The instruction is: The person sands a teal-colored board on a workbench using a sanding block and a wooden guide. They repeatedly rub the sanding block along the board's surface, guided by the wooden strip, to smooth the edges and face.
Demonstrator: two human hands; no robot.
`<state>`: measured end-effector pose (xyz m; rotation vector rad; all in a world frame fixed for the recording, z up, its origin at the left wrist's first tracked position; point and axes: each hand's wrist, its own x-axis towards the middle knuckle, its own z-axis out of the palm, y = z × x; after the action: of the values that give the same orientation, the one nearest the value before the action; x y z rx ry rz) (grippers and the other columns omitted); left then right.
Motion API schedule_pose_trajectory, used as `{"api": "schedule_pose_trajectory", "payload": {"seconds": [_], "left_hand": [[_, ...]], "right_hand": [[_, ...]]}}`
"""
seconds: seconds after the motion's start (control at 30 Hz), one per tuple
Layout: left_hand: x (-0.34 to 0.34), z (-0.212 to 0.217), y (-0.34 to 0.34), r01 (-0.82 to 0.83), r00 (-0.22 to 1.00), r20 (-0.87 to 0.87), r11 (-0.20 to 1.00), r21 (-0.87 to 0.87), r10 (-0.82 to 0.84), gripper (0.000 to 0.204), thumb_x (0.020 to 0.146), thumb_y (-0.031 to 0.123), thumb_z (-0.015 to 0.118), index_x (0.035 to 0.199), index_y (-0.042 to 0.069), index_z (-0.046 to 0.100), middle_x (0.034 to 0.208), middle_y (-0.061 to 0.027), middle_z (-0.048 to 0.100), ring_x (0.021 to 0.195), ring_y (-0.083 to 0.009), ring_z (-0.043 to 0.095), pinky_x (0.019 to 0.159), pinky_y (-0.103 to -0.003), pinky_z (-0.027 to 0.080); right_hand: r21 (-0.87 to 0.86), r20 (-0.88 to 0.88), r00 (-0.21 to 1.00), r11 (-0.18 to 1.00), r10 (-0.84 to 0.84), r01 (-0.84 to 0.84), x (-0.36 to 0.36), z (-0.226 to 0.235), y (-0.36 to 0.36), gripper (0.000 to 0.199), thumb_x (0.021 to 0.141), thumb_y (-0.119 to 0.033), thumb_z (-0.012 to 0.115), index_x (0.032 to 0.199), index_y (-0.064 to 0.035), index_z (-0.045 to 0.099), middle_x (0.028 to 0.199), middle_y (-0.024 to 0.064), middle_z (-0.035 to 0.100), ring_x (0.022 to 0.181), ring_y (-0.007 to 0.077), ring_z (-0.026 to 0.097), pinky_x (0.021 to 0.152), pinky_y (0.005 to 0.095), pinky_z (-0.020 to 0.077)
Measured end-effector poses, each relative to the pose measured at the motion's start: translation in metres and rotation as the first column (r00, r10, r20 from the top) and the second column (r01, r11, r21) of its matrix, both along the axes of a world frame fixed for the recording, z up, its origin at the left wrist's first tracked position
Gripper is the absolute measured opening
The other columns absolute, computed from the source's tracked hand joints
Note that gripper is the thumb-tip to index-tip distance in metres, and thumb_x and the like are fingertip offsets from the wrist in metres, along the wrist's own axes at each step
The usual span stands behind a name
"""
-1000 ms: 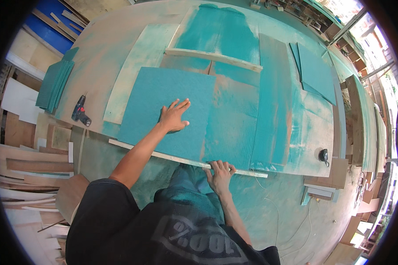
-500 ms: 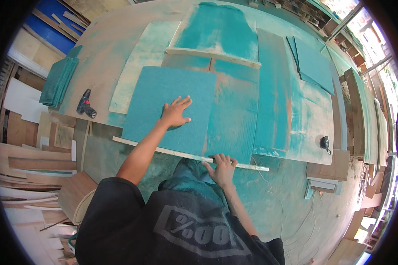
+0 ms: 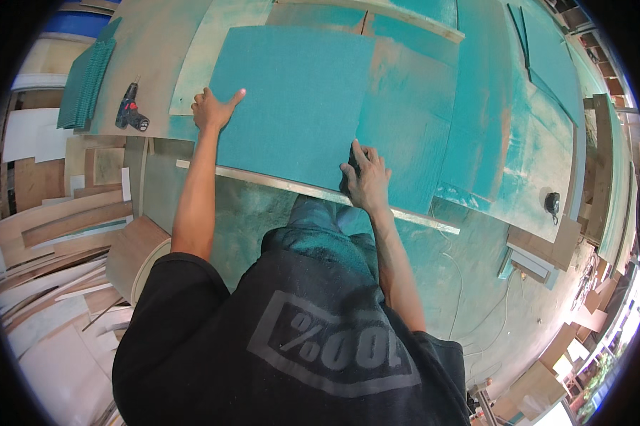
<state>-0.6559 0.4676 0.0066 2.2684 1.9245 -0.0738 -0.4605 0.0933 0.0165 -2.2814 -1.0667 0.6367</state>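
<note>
A large teal square panel point(image 3: 291, 99) lies flat on a big paint-stained work table point(image 3: 476, 121). My left hand point(image 3: 215, 108) grips the panel's left edge, thumb on top. My right hand point(image 3: 366, 177) holds the panel's near right corner, fingers spread over it. A pale wooden strip point(image 3: 405, 213) runs along the table's near edge just under my right hand. Both arms reach forward over my dark trousers.
A red and black cordless drill point(image 3: 129, 110) lies on the table at left, beside a stack of teal panels point(image 3: 85, 82). More teal boards point(image 3: 540, 57) lie at the far right. A small black tool point(image 3: 553, 203) sits near the right edge. Wood offcuts point(image 3: 50, 234) pile up on the left.
My left hand moved from the middle of the panel to its left edge. My right hand left the wooden strip and took the panel's near right corner. My head moved closer.
</note>
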Motion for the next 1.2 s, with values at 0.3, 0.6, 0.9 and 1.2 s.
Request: {"api": "schedule_pose_trajectory", "payload": {"seconds": [0.3, 0.6, 0.9, 1.2], "left_hand": [[0.020, 0.007, 0.004, -0.018, 0.999, -0.029, 0.997, -0.076, 0.016, 0.135, 0.070, 0.092, 0.069, 0.160, -0.003, 0.036, 0.156, -0.0249, 0.041, 0.143, -0.0459, 0.042, 0.112, -0.065, 0.043], [0.020, 0.009, 0.005, 0.001, 0.999, -0.035, 0.998, -0.065, -0.003, 0.135, 0.068, 0.091, 0.072, 0.157, -0.005, 0.040, 0.153, -0.0257, 0.045, 0.141, -0.0448, 0.046, 0.110, -0.065, 0.046], [0.018, 0.015, -0.003, 0.002, 1.000, -0.010, 0.998, -0.060, -0.002, 0.132, 0.070, 0.087, 0.075, 0.157, -0.005, 0.040, 0.153, -0.0256, 0.046, 0.140, -0.0435, 0.047, 0.110, -0.063, 0.046], [0.050, 0.035, -0.037, 0.169, 0.970, -0.171, 0.985, -0.030, -0.171, 0.122, 0.071, 0.086, 0.075, 0.163, 0.013, 0.039, 0.164, -0.0258, 0.036, 0.150, -0.0473, 0.035, 0.116, -0.070, 0.035]], "right_hand": [[0.092, -0.021, 0.998, 0.994, -0.062, 0.064, 0.008, -0.010, 0.001, 0.061, 0.095, -0.022, 0.073, 0.153, -0.0098, 0.056, 0.135, 0.0090, 0.060, 0.117, 0.0298, 0.059, 0.095, 0.0492, 0.0413], [0.103, -0.029, 0.999, 0.994, -0.030, 0.032, 0.011, -0.006, -0.001, 0.063, 0.092, -0.022, 0.076, 0.151, -0.0086, 0.058, 0.134, 0.0101, 0.061, 0.119, 0.0298, 0.058, 0.098, 0.0474, 0.0401], [0.168, -0.031, 0.999, 0.985, -0.027, 0.032, 0.012, -0.009, -0.005, 0.061, 0.087, -0.021, 0.078, 0.145, -0.0047, 0.063, 0.130, 0.0108, 0.064, 0.118, 0.0303, 0.059, 0.098, 0.0462, 0.0409], [0.036, 0.086, 0.996, 0.999, 0.009, -0.013, 0.011, -0.001, -0.005, 0.057, 0.087, -0.023, 0.077, 0.141, -0.0093, 0.064, 0.126, 0.0077, 0.064, 0.117, 0.0300, 0.060, 0.098, 0.0493, 0.0429]]}}
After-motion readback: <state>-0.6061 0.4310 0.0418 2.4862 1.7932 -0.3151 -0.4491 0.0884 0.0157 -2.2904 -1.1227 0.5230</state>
